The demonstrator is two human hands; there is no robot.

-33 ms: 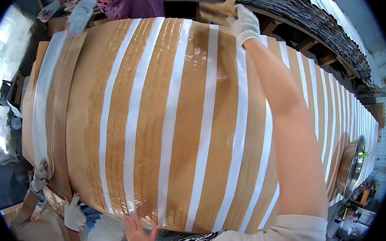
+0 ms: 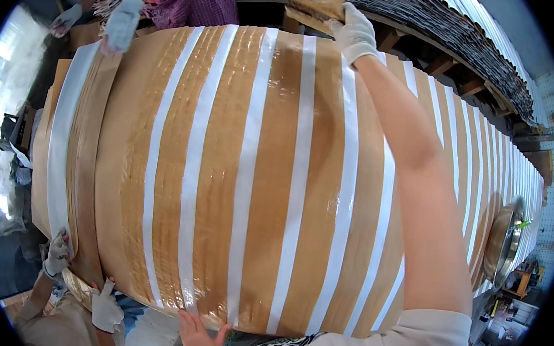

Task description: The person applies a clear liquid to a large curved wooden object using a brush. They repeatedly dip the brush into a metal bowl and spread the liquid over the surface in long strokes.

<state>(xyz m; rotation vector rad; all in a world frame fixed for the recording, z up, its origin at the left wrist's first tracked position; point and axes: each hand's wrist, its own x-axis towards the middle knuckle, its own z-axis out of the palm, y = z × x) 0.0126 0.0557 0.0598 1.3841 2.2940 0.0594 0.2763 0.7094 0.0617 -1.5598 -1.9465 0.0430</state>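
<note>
Brown paper sheets (image 2: 274, 173) with white strips lie overlapped across the whole worktop, and wet gloss shows on the brown bands left of the middle. My right hand (image 2: 355, 35), in a white glove, grips a wide flat brush (image 2: 317, 9) just beyond the far edge of the sheets. Its handle points up and away, and its bristle end is tilted to the left. My left hand (image 2: 201, 338) is bare and lies with fingers apart at the near edge of the paper, holding nothing.
At the far left, a person's gloved hand (image 2: 122, 25) is at a folded paper stack (image 2: 89, 165); another person's gloved hands (image 2: 107, 308) are at its near end. A metal bowl (image 2: 500, 246) sits on the sheets at right. Layered dark sheets (image 2: 392, 26) stand behind.
My right hand and the brush have shifted slightly, and the brush has tilted. The far person's gloved hand has moved a little to the right. My left hand stays put.
</note>
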